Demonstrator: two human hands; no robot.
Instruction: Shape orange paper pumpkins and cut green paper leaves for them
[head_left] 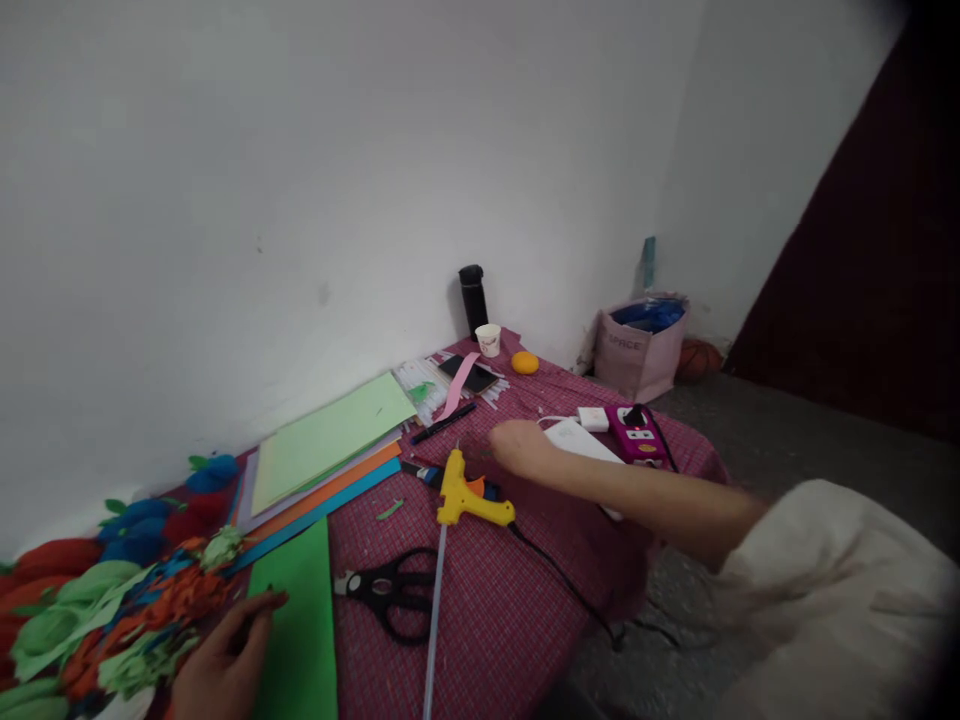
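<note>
My right hand [519, 447] reaches across the red checked table [510, 600], just beyond the yellow glue gun [469, 499] and next to a white box [574, 437]. Motion blurs it and its fingers are turned away. My left hand [221, 660] lies at the near left with its fingers spread on the edge of a bright green sheet of paper [300, 620], holding nothing. Black scissors [390, 592] lie between the green sheet and the glue gun's clear stick.
A stack of coloured paper [330, 450] and cut paper leaves and flowers [97, 600] fill the left. At the back stand a black flask [472, 298], a paper cup [488, 339], an orange [525, 362], a phone and a black pen. A pink power strip [637, 432] and a pink bag [637, 350] sit at the right.
</note>
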